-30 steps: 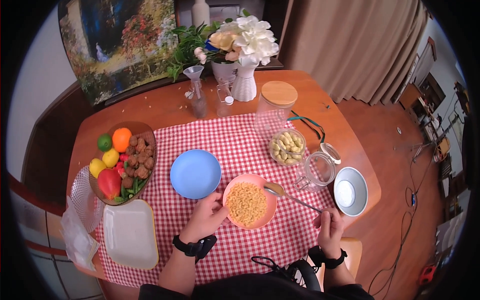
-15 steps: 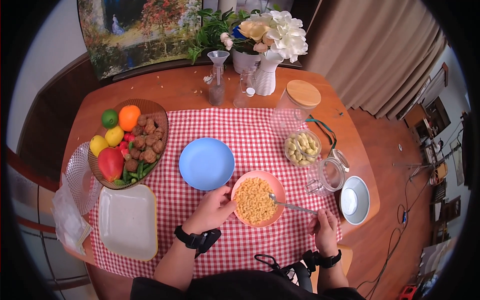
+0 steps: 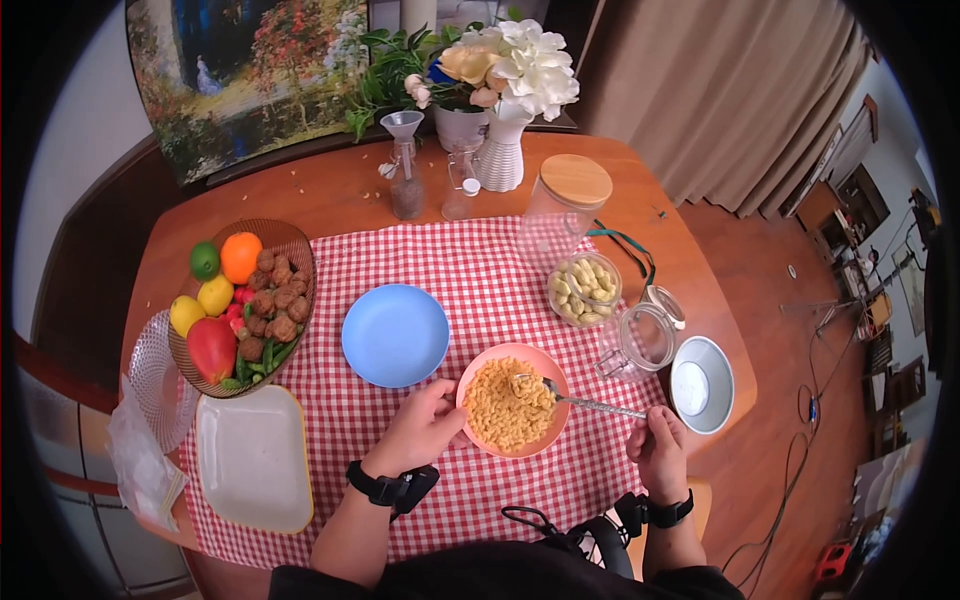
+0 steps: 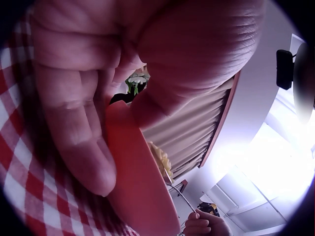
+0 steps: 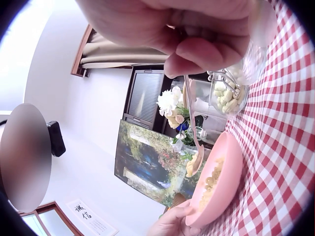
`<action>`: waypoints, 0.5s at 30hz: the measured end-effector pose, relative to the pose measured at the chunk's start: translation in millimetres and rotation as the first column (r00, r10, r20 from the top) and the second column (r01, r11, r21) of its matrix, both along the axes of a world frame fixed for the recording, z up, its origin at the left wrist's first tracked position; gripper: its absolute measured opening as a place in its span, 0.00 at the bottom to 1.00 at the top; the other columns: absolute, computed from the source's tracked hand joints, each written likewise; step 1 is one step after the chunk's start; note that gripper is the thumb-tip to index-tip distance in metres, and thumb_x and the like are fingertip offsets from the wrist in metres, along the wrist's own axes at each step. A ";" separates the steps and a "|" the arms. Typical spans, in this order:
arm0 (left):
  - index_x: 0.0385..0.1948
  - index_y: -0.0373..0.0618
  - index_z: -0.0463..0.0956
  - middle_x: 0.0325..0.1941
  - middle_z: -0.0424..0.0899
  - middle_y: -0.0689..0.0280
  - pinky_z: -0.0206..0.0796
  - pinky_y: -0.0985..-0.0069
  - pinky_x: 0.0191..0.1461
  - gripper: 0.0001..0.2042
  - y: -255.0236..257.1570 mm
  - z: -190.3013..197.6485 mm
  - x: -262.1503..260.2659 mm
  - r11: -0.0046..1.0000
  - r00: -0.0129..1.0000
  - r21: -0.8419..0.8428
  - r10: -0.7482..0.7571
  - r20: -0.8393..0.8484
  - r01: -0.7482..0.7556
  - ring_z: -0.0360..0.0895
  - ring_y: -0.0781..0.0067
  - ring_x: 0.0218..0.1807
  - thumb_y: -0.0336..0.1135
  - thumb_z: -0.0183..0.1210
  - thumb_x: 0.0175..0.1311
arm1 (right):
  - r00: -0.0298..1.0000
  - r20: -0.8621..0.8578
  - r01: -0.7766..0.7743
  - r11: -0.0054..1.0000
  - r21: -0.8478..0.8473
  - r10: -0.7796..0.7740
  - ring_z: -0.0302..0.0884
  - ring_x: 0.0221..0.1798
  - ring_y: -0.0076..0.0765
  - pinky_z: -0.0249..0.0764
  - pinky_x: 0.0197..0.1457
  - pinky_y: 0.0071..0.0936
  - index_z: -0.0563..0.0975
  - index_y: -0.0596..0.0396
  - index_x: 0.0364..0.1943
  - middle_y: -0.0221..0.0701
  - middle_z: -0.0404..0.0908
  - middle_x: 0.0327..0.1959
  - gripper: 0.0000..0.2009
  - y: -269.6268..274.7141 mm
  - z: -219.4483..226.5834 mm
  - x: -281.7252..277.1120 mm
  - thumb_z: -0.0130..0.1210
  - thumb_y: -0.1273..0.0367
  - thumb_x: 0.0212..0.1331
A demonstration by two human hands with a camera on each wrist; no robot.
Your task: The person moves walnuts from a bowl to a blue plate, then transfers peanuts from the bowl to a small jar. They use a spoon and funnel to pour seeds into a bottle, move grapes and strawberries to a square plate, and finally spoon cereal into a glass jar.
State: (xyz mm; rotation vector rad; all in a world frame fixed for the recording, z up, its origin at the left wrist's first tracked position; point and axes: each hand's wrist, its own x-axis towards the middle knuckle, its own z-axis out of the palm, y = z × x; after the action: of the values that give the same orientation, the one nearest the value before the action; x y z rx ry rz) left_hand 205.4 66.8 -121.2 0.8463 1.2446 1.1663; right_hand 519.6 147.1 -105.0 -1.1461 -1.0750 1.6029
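A pink bowl (image 3: 561, 420) of yellow macaroni (image 3: 500, 418) sits on the checked cloth. At its left rim, my left hand (image 3: 415, 430) grips the bowl, thumb over the edge and fingers along the outer wall in the left wrist view. My right hand (image 3: 658, 455) pinches the handle end of a metal spoon (image 3: 605, 406), to the right of the bowl. Heaped with macaroni, the spoon's head is over the bowl's right part; the right wrist view shows it (image 5: 198, 160) raised near the rim.
A blue plate (image 3: 395, 335) lies just behind left. To the right stand a jar of pale green pods or nuts (image 3: 583, 290), an opened glass jar (image 3: 640, 340) and a white bowl (image 3: 702, 385). At left are a fruit basket (image 3: 300, 260) and a white tray (image 3: 255, 460).
The spoon has gone from above the bowl's right rim into the macaroni and come up with a heaped load. The left hand keeps its hold on the bowl.
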 end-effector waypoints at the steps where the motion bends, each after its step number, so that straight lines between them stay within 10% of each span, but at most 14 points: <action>1: 0.45 0.29 0.66 0.38 0.81 0.53 0.78 0.76 0.37 0.11 0.4 -5.6 -0.4 0.999 0.998 -0.008 -0.042 -0.041 0.041 0.82 0.69 0.35 0.26 0.49 0.66 | 1.000 -0.001 0.016 1.000 -0.004 -0.016 0.64 0.15 0.22 0.59 0.18 0.18 0.71 0.56 0.29 0.28 0.70 0.15 0.12 -0.6 3.4 0.5 0.47 0.62 0.67; 15: 0.47 0.30 0.65 0.41 0.79 0.52 0.78 0.75 0.38 0.13 11.5 -10.1 18.2 0.970 0.974 -0.100 -0.227 -0.027 0.223 0.82 0.68 0.38 0.29 0.50 0.67 | 0.985 -0.105 0.146 0.987 0.065 -0.139 0.61 0.15 0.19 0.55 0.18 0.17 0.70 0.53 0.27 0.25 0.68 0.14 0.12 5.6 22.6 30.4 0.46 0.64 0.67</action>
State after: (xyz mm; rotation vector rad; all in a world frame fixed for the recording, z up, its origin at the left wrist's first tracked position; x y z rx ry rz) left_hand 223.6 78.3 -131.3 0.9148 1.1917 0.9052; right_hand 550.0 152.7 -82.4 -1.0589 -0.9567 1.4822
